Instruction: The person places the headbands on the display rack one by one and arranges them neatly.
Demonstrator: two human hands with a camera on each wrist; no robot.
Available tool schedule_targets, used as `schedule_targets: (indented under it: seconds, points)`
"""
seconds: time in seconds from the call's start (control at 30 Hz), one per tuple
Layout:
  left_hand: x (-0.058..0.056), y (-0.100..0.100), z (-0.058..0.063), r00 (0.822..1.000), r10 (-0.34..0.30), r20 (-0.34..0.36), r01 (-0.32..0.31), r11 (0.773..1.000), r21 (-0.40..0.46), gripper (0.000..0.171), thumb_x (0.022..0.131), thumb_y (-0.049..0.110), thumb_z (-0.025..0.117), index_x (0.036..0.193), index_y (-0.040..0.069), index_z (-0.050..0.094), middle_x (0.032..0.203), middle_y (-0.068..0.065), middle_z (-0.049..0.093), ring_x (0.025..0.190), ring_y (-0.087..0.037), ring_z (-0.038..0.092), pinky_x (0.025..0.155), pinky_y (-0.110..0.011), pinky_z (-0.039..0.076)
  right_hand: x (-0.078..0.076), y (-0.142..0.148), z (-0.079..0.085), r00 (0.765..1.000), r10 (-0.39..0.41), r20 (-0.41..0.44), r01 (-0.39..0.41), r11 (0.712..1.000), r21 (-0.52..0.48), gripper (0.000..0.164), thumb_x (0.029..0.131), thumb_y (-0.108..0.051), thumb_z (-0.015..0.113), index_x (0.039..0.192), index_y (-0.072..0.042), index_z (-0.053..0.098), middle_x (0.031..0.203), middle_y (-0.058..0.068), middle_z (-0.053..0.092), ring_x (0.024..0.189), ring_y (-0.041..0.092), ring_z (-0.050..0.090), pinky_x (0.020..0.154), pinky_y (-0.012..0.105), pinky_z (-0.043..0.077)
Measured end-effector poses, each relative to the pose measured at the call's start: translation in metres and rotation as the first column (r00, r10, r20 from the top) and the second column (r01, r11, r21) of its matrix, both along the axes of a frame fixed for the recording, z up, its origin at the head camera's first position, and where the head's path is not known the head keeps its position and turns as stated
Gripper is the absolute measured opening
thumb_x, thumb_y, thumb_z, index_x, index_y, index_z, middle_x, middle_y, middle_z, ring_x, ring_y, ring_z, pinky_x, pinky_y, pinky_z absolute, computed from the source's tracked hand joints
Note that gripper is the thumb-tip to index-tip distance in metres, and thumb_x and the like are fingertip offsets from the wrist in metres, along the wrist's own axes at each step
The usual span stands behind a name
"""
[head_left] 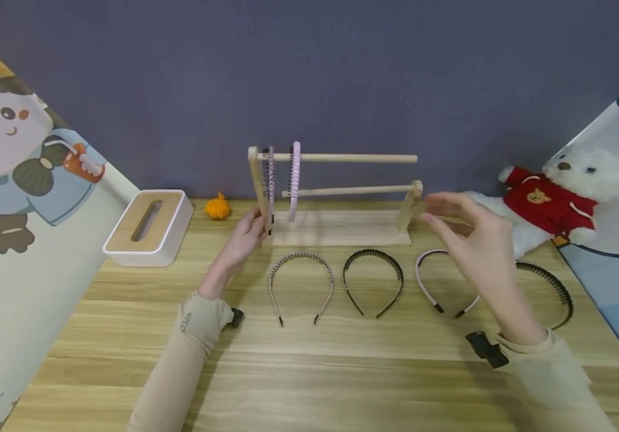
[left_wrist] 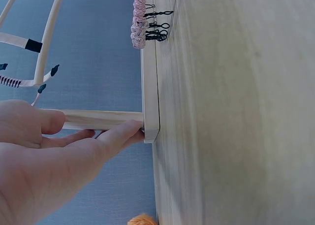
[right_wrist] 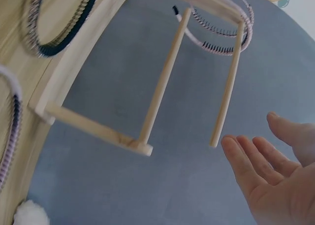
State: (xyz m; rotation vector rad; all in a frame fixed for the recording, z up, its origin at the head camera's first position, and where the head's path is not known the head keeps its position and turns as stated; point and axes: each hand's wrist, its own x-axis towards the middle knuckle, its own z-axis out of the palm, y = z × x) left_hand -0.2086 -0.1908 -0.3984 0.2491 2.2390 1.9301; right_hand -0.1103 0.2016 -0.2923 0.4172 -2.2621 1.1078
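Note:
A wooden headband rack (head_left: 336, 229) with two rods stands at the back of the table. Its left post (left_wrist: 93, 118) is gripped low down by my left hand (head_left: 246, 233), the fingertips right at the base. On the upper rod, towards the left, hang a dark-toothed patterned headband (head_left: 272, 180) and a pink headband (head_left: 296, 174). My right hand (head_left: 477, 231) is in the air off the rack's right end, holding nothing, its fingers spread from the thumb in the right wrist view. Below the rack lie a beaded headband (head_left: 301, 255), a black headband (head_left: 372, 252) and a pink headband (head_left: 421, 283) partly hidden by the right hand.
Farther right lies another black headband (head_left: 562, 293), partly covered by the right forearm. A white teddy bear in a red sweater (head_left: 547, 204) sits at the back right. To the left are a tissue box (head_left: 150, 231) and a small orange ornament (head_left: 218, 207). A grey wall stands behind.

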Motion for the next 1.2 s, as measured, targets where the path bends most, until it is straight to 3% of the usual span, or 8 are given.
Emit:
schedule_targets:
  seconds: [0.33,0.47,0.6,0.7,0.97,1.07,1.13,1.2]
  points:
    - [0.0,0.0,-0.003,1.0,-0.002,-0.018,0.002,1.0,-0.001,0.049,0.119,0.014,0.031,0.164,-0.006,0.03,0.118,-0.021,0.052,0.091,-0.02,0.045,0.077,-0.028,0.044,0.003,0.034,-0.007,0.993,-0.083,0.086,0.08,0.996,0.039,0.038,0.092,0.004,0.083,0.128,-0.005,0.076,0.119,0.016,0.076,0.101,-0.013,0.064,0.081,0.003,0.049]
    - [0.0,0.001,-0.002,1.0,-0.013,-0.006,0.014,1.0,0.019,0.05,0.119,0.014,0.029,0.164,-0.006,0.027,0.129,-0.028,0.05,0.103,-0.023,0.049,0.09,-0.032,0.047,0.005,0.052,-0.009,0.983,-0.164,0.083,0.156,0.984,0.089,0.039,0.091,0.0,0.085,0.129,-0.006,0.076,0.117,0.015,0.078,0.098,-0.02,0.06,0.08,0.0,0.045]
    - [0.001,0.001,0.0,1.0,-0.02,0.005,0.02,0.999,0.036,0.051,0.119,0.013,0.026,0.165,-0.007,0.022,0.145,-0.035,0.043,0.122,-0.029,0.05,0.11,-0.041,0.045,0.006,0.072,-0.014,0.972,-0.215,0.098,0.206,0.974,0.092,0.037,0.092,-0.004,0.086,0.127,-0.007,0.077,0.111,-0.017,0.075,0.096,-0.022,0.059,0.079,-0.002,0.043]
    - [0.002,0.001,0.0,1.0,-0.017,0.008,0.017,0.999,0.042,0.051,0.119,0.013,0.026,0.165,-0.007,0.023,0.147,-0.037,0.041,0.126,-0.032,0.048,0.114,-0.045,0.042,0.006,0.085,-0.019,0.965,-0.237,0.114,0.228,0.97,0.088,0.036,0.092,-0.005,0.086,0.127,-0.005,0.077,0.105,-0.04,0.063,0.098,-0.023,0.057,0.078,-0.003,0.043]
    - [0.002,0.0,-0.001,1.0,-0.014,0.015,0.013,0.999,0.042,0.052,0.119,0.013,0.027,0.166,-0.007,0.021,0.153,-0.037,0.04,0.141,-0.043,0.043,0.121,-0.047,0.039,0.011,0.11,-0.033,0.959,-0.268,0.093,0.253,0.956,0.146,0.034,0.091,-0.001,0.085,0.124,0.002,0.075,0.102,-0.051,0.053,0.097,-0.029,0.051,0.077,-0.005,0.038]
    - [0.001,0.0,-0.002,1.0,-0.005,0.016,0.005,1.0,0.026,0.052,0.119,0.014,0.028,0.167,-0.005,0.021,0.151,-0.035,0.043,0.138,-0.042,0.045,0.117,-0.042,0.043,0.014,0.117,-0.037,0.951,-0.297,0.09,0.277,0.943,0.181,0.032,0.092,-0.002,0.084,0.123,0.004,0.074,0.106,-0.033,0.07,0.095,-0.032,0.047,0.077,-0.006,0.035]
    - [0.001,0.0,-0.002,1.0,0.001,0.019,-0.001,1.0,0.021,0.052,0.119,0.014,0.028,0.167,-0.004,0.022,0.151,-0.034,0.044,0.137,-0.042,0.046,0.115,-0.042,0.044,0.015,0.123,-0.04,0.943,-0.32,0.091,0.295,0.931,0.214,0.032,0.093,-0.002,0.083,0.123,0.005,0.074,0.108,-0.006,0.08,0.091,-0.034,0.043,0.076,-0.006,0.033]
    - [0.001,0.0,-0.001,1.0,0.001,0.022,-0.002,1.0,0.031,0.052,0.119,0.014,0.028,0.167,-0.004,0.021,0.153,-0.034,0.043,0.14,-0.043,0.045,0.118,-0.043,0.042,0.015,0.129,-0.042,0.939,-0.331,0.097,0.301,0.924,0.236,0.031,0.094,-0.001,0.082,0.123,0.007,0.073,0.11,0.024,0.078,0.087,-0.035,0.041,0.075,-0.007,0.033]
